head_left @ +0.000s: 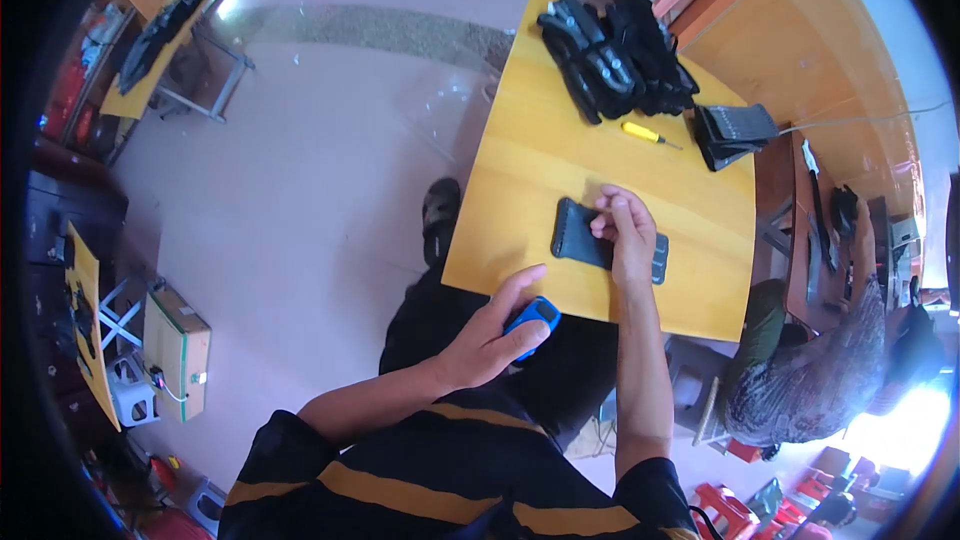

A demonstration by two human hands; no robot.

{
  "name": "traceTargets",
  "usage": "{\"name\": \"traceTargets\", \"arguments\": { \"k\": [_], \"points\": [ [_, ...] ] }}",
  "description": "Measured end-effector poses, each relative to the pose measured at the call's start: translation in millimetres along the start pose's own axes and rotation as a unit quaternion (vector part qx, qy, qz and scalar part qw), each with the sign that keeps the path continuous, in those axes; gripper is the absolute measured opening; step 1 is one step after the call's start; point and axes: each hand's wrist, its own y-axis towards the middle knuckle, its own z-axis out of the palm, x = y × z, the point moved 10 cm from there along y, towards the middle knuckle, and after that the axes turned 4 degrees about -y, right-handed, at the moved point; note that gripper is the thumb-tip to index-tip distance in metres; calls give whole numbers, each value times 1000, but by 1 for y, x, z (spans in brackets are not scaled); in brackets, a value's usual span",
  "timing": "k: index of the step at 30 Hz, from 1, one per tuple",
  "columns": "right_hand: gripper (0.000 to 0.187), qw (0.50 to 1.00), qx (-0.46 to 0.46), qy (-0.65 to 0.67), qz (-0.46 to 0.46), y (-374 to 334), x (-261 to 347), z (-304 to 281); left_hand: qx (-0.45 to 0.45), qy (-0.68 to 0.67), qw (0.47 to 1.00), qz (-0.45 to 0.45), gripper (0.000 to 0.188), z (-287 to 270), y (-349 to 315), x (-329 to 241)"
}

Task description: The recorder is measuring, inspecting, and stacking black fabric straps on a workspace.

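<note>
My left hand [487, 338] is just off the table's near edge, closed round a small blue handheld device [539, 313] with a dark face. The thumb lies on the device and the index finger stretches forward. My right hand [627, 237] hovers over or touches a flat black rectangular piece [578, 231] on the yellow table [520, 170]. Its fingers are curled in with the thumb close to them, and whatever may be between them is too small to make out. The black piece is partly covered by this hand; its right end shows raised blocks.
Farther back lie a heap of black straps or padded pieces [600, 60], a yellow-handled screwdriver [642, 132] and a stack of black flat pieces [735, 130]. At right a person in a grey patterned top [810, 380] sits at another table. A cardboard box [178, 355] stands on the floor at left.
</note>
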Motion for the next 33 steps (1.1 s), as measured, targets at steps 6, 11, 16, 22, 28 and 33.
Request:
{"name": "traceTargets", "arguments": {
  "k": [6, 11, 16, 22, 28, 33],
  "points": [
    [33, 998, -10, 28, -50, -25, 34, 8, -120, 329, 921, 171, 79, -46, 2, -36],
    [24, 992, -60, -21, -104, -47, 32, -22, -223, 448, 837, 221, 66, -96, 64, -108],
    [18, 963, -148, -119, -191, -74, 22, -54, -316, 537, 757, 197, 67, -154, 170, -162],
    [14, 967, -179, -39, -178, -83, 3, -60, -354, 569, 720, 178, 74, -158, 236, -179],
    [14, 961, -189, -82, -184, -85, 6, -59, -306, 636, 689, 165, 81, -166, 252, -164],
    [18, 961, -179, -117, -178, -87, 11, -55, -285, 663, 666, 189, 67, -149, 248, -180]
  ]
}}
